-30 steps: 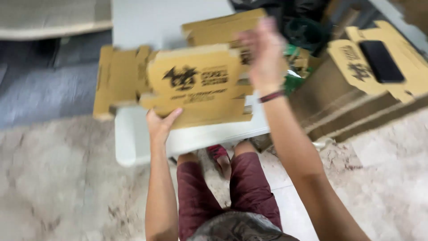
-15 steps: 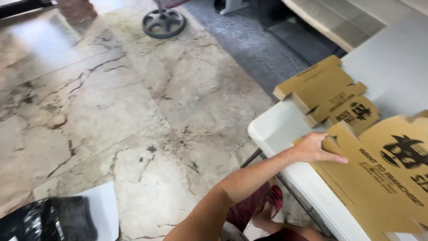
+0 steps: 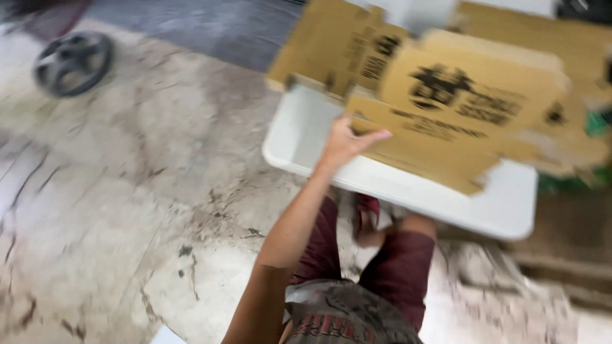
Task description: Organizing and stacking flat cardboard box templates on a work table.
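Swung back toward the white plastic table (image 3: 299, 137), the view now centres the flat brown printed cardboard box (image 3: 459, 108); left hand (image 3: 347, 141) grips its seven o'clock edge. Right hand unseen.

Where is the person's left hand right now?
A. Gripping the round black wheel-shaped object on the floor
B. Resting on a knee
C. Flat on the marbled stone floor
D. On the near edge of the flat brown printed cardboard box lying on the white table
D: the left hand touches the near edge of the flat brown printed cardboard box, which lies on the white table.
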